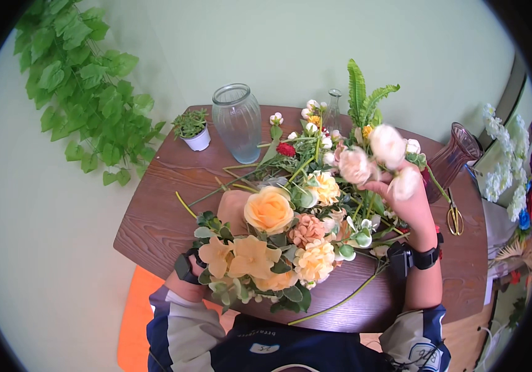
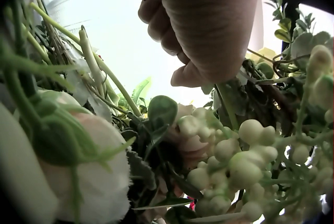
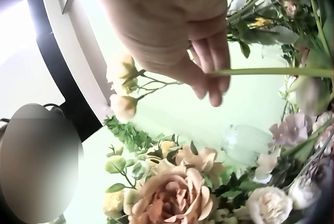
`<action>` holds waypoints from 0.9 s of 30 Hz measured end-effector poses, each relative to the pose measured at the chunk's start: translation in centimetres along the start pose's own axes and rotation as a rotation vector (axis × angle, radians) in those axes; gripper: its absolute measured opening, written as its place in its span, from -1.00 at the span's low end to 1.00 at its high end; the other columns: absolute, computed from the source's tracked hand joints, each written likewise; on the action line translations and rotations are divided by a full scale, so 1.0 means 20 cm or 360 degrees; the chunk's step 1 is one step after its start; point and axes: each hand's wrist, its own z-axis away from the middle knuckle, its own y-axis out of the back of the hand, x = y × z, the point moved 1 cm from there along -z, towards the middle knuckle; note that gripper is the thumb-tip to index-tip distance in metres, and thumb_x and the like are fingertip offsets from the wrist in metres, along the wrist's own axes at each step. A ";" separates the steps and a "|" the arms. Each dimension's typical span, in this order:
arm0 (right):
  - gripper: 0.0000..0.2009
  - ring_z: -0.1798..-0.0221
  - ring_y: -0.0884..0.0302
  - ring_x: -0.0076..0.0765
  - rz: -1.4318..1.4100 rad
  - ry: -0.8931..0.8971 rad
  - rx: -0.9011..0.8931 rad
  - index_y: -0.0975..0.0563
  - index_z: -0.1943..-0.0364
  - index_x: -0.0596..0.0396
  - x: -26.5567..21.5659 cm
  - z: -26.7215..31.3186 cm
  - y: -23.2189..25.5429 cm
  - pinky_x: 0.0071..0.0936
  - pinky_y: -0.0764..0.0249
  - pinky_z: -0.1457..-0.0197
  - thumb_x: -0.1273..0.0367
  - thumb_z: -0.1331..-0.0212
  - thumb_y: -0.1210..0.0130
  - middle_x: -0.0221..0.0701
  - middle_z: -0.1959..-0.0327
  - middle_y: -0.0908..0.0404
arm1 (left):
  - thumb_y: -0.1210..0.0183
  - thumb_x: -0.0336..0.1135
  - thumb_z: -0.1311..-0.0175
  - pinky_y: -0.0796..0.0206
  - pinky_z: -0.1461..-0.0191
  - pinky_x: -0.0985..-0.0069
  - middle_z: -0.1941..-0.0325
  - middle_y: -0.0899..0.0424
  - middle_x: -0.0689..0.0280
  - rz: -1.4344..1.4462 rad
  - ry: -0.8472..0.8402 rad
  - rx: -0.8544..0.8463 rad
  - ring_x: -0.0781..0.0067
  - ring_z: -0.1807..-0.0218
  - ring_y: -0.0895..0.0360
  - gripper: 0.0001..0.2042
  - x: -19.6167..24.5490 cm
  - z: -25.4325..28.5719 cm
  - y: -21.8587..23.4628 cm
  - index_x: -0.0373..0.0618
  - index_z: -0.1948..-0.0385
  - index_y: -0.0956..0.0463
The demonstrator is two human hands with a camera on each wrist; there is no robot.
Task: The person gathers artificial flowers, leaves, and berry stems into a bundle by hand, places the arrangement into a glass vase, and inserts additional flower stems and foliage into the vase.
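My left hand grips the stems of a bouquet, its fingers curled round them in the left wrist view. An orange rose, peach hydrangea-like blooms and yellow clusters fan out over that hand and partly hide it. At the right, my right hand pinches the green stem of a spray of pale pink flowers between thumb and fingertips. The spray is blurred in the head view, raised beside the bouquet. White berry clusters sit below the left hand.
Loose stems and flowers cover the table's middle. A clear glass vase and a small potted plant stand at the back left. A purplish glass vase and scissors are at the right. One stem lies near the front edge.
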 end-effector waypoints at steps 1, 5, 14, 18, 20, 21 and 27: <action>-0.60 0.12 -0.55 -0.50 -0.0002 0.0005 0.0001 -0.44 0.04 0.28 -0.02 0.00 0.01 -0.53 -0.53 0.07 0.63 0.06 -0.21 -0.38 0.16 -0.56 | -0.23 -0.25 0.00 -0.13 0.52 0.45 0.71 -0.33 0.36 -0.0016 -0.0011 -0.0018 0.30 0.62 -0.36 -0.86 0.01 0.00 0.00 -0.01 0.53 -0.46; -0.49 0.16 -0.63 -0.35 -0.0233 0.0095 0.0456 -0.34 -0.13 0.23 -0.12 0.06 0.07 -0.56 -0.56 0.15 0.66 0.00 -0.12 -0.17 -0.05 -0.47 | -0.23 -0.25 0.01 -0.14 0.52 0.45 0.71 -0.34 0.35 -0.0068 -0.0040 -0.0082 0.29 0.62 -0.37 -0.87 0.03 -0.01 -0.01 -0.01 0.52 -0.47; -0.54 0.04 -0.53 -0.40 -0.0550 0.1047 0.1270 -0.25 -0.21 0.30 -0.27 0.44 0.61 -0.66 -0.53 0.08 0.53 -0.21 -0.02 -0.07 0.01 -0.47 | -0.31 -0.18 0.08 -0.14 0.56 0.35 0.75 -0.35 0.31 -0.0183 0.0090 -0.0108 0.20 0.63 -0.40 -0.77 0.16 -0.06 -0.07 -0.01 0.65 -0.42; -0.83 0.03 -0.42 -0.46 -0.1012 0.1362 0.1222 -0.44 0.20 0.25 -0.42 0.45 0.48 -0.71 -0.36 0.16 0.45 -0.18 -0.09 -0.27 0.13 -0.50 | -0.29 -0.11 0.01 -0.09 0.61 0.30 0.78 -0.32 0.30 -0.0276 0.0098 -0.0068 0.20 0.67 -0.37 -0.68 0.19 -0.07 -0.09 -0.02 0.69 -0.34; -0.88 0.00 -0.44 -0.43 -0.1088 0.1633 0.1307 -0.54 0.30 0.15 -0.38 0.47 0.49 -0.64 -0.40 0.06 0.40 -0.15 -0.14 -0.37 0.18 -0.55 | -0.29 -0.11 0.02 -0.11 0.62 0.30 0.77 -0.35 0.29 -0.0350 0.0131 -0.0098 0.20 0.66 -0.40 -0.71 0.20 -0.06 -0.10 -0.01 0.66 -0.37; -0.88 0.00 -0.44 -0.43 -0.1085 0.1631 0.1303 -0.54 0.30 0.15 -0.37 0.48 0.47 -0.64 -0.40 0.06 0.40 -0.15 -0.14 -0.37 0.18 -0.55 | -0.29 -0.11 0.02 -0.11 0.62 0.30 0.77 -0.35 0.29 -0.0347 0.0133 -0.0094 0.20 0.66 -0.40 -0.71 0.20 -0.06 -0.10 -0.01 0.66 -0.37; -0.86 0.14 -0.63 -0.15 -0.0668 0.1148 0.0821 -0.56 0.29 0.08 -0.26 0.36 0.13 -0.25 -0.56 -0.01 0.34 -0.28 -0.01 -0.23 0.19 -0.64 | -0.31 -0.20 0.11 -0.22 0.55 0.33 0.67 -0.46 0.30 -0.0327 0.0190 -0.0033 0.20 0.58 -0.48 -0.64 0.22 -0.04 -0.11 -0.01 0.23 -0.44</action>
